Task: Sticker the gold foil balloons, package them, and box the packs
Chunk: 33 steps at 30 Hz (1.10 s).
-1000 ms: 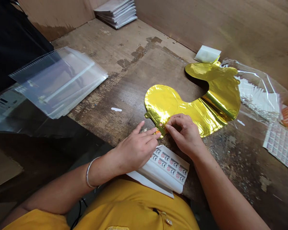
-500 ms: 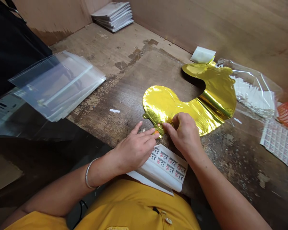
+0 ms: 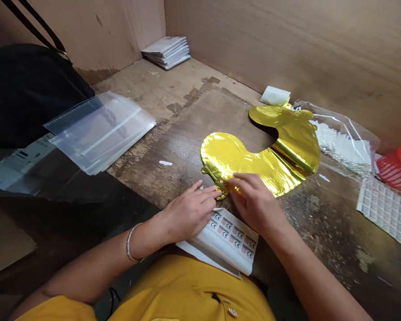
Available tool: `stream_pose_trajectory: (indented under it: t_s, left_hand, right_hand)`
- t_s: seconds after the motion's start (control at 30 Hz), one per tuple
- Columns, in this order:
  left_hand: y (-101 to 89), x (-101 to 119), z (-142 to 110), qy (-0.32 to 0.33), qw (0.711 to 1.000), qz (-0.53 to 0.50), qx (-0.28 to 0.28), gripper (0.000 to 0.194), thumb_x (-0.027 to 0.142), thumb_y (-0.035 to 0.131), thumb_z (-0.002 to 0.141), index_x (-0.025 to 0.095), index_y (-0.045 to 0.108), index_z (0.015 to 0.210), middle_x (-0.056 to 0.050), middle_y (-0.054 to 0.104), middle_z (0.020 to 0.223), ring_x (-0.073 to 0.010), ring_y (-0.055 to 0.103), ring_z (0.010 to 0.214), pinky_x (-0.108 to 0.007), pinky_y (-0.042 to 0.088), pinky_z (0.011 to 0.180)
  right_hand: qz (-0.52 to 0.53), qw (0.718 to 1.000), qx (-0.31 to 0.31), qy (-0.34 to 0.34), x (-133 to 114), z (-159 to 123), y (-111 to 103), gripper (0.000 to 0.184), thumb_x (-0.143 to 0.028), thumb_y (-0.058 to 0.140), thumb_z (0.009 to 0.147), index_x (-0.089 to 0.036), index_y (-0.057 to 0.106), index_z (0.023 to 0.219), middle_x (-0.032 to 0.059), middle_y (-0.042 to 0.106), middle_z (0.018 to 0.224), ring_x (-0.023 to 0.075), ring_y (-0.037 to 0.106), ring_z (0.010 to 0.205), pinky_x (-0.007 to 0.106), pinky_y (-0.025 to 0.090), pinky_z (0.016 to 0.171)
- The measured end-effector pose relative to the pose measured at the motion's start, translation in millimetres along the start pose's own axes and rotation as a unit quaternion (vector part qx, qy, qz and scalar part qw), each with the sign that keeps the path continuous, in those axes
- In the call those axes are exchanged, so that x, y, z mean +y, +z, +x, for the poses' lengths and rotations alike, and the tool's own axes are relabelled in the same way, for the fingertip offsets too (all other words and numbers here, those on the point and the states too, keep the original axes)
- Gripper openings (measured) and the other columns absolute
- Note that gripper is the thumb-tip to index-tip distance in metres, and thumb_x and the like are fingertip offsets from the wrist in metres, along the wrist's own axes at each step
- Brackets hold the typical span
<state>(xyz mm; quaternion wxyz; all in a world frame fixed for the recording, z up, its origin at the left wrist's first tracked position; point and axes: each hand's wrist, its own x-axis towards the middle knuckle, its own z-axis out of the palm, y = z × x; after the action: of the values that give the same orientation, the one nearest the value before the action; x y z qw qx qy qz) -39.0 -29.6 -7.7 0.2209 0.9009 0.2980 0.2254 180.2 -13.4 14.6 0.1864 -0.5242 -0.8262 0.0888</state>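
Note:
A shiny gold foil balloon (image 3: pixel 254 167), flat and curved, lies on the worn wooden table. My left hand (image 3: pixel 192 209) rests by its near tabbed end, fingers stretched out and fingertips pressing the foil edge. Just right of them, a small sticker with a red mark (image 3: pixel 222 182) shows on the foil. My right hand (image 3: pixel 255 198) is beside that sticker, fingers bent and drawn together; what is between them, if anything, is hidden. Below both hands lies a sheet of CE stickers (image 3: pixel 235 234) on white backing, partly under my left hand.
Clear plastic sleeves (image 3: pixel 103 129) are stacked at left, near a black bag (image 3: pixel 33 93). A stack of white packets (image 3: pixel 169 51) stands in the back corner. To the right are a clear bag of white pieces (image 3: pixel 344 142), a red basket (image 3: pixel 396 169) and another sticker sheet (image 3: pixel 386 209).
My right thumb has drawn back from the sticker and the fingers have curled over beside it. My left hand keeps its place on the foil. The camera view has shifted upward.

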Motion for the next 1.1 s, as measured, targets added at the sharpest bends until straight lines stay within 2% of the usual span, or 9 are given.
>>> stream_pose_trajectory:
  t_s: [0.07, 0.2, 0.33, 0.43, 0.6, 0.73, 0.9, 1.03, 1.1]
  left_hand:
    - [-3.3, 0.8, -0.1, -0.019, 1.000, -0.006, 0.008, 0.013, 0.014, 0.050, 0.089, 0.014, 0.061, 0.097, -0.015, 0.056, 0.134, -0.0250, 0.050, 0.130, -0.047, 0.040, 0.112]
    - [-6.8, 0.0, -0.8, -0.044, 0.998, -0.037, 0.021, 0.009, 0.017, 0.052, 0.088, 0.014, 0.060, 0.091, -0.018, 0.052, 0.131, -0.0272, 0.056, 0.119, -0.042, 0.052, 0.100]
    - [-5.9, -1.6, -2.8, -0.055, 0.995, -0.080, 0.035, 0.010, 0.017, 0.051, 0.090, 0.014, 0.060, 0.094, -0.018, 0.040, 0.143, -0.0256, 0.053, 0.125, -0.041, 0.049, 0.105]
    - [-6.6, 0.3, -2.5, -0.069, 0.994, -0.082, 0.032, 0.010, 0.018, 0.050, 0.091, 0.014, 0.059, 0.091, -0.020, 0.033, 0.149, -0.0277, 0.049, 0.130, -0.043, 0.046, 0.107]
    - [-10.9, 3.2, 2.4, -0.073, 0.996, -0.041, 0.012, 0.008, 0.017, 0.051, 0.090, 0.014, 0.057, 0.087, -0.020, 0.031, 0.152, -0.0311, 0.038, 0.139, -0.048, 0.041, 0.111]
    - [-15.4, 3.8, 4.5, -0.066, 0.998, -0.016, 0.009, 0.006, 0.017, 0.052, 0.090, 0.015, 0.057, 0.087, -0.019, 0.034, 0.150, -0.0310, 0.040, 0.137, -0.050, 0.042, 0.110]
    - [-23.5, 9.7, 11.6, -0.030, 0.999, 0.017, 0.013, 0.007, 0.018, 0.054, 0.089, 0.015, 0.060, 0.090, -0.017, 0.042, 0.147, -0.0304, 0.038, 0.138, -0.052, 0.037, 0.114]
    - [-20.5, 5.3, 26.8, 0.045, 0.998, 0.050, -0.014, 0.012, 0.020, 0.052, 0.091, 0.014, 0.061, 0.096, -0.015, 0.051, 0.141, -0.0283, 0.042, 0.135, -0.050, 0.030, 0.118]
    - [-15.3, -0.7, 33.7, 0.063, 0.995, 0.063, -0.034, 0.011, 0.020, 0.053, 0.090, 0.014, 0.061, 0.094, -0.015, 0.060, 0.129, -0.0271, 0.050, 0.127, -0.048, 0.032, 0.117]
  right_hand:
    - [0.021, 0.997, -0.043, -0.064, -5.4, -6.1, -0.7, 0.033, -0.014, 0.048, 0.090, -0.021, 0.064, 0.118, 0.0105, 0.065, 0.125, 0.0255, 0.056, 0.115, 0.045, 0.052, 0.095]
    - [0.021, 0.997, -0.036, -0.069, -5.3, -10.1, 7.2, 0.032, -0.013, 0.050, 0.089, -0.021, 0.069, 0.114, 0.0112, 0.068, 0.123, 0.0267, 0.061, 0.113, 0.046, 0.052, 0.097]
    - [0.093, 0.996, 0.012, 0.005, 4.6, -1.1, 7.9, 0.020, -0.020, 0.053, 0.089, -0.022, 0.073, 0.090, 0.0100, 0.074, 0.098, 0.0231, 0.068, 0.090, 0.039, 0.055, 0.080]
    - [0.156, 0.984, 0.001, 0.082, 12.3, 8.7, 2.2, 0.014, -0.026, 0.059, 0.084, -0.021, 0.069, 0.075, 0.0049, 0.070, 0.076, 0.0190, 0.063, 0.071, 0.032, 0.050, 0.066]
    - [0.267, 0.952, -0.039, 0.146, 20.0, 20.4, -4.8, 0.027, -0.039, 0.059, 0.081, -0.020, 0.060, 0.062, -0.0012, 0.056, 0.060, 0.0140, 0.049, 0.059, 0.028, 0.039, 0.057]
    - [0.302, 0.934, -0.059, 0.181, 21.0, 24.0, -4.3, 0.032, -0.041, 0.056, 0.081, -0.019, 0.056, 0.057, -0.0023, 0.048, 0.055, 0.0123, 0.042, 0.056, 0.027, 0.033, 0.054]
    - [0.335, 0.915, -0.058, 0.216, 22.8, 26.7, 2.1, 0.035, -0.051, 0.060, 0.076, -0.018, 0.059, 0.065, -0.0016, 0.052, 0.057, 0.0119, 0.044, 0.053, 0.026, 0.035, 0.050]
    - [0.303, 0.928, -0.054, 0.211, 21.7, 29.8, 3.8, 0.039, -0.054, 0.058, 0.078, -0.018, 0.057, 0.063, -0.0003, 0.055, 0.057, 0.0126, 0.047, 0.054, 0.026, 0.038, 0.050]
    - [0.274, 0.940, -0.048, 0.198, 18.6, 27.4, 2.8, 0.035, -0.051, 0.057, 0.080, -0.018, 0.060, 0.067, 0.0015, 0.059, 0.061, 0.0149, 0.051, 0.058, 0.028, 0.042, 0.054]
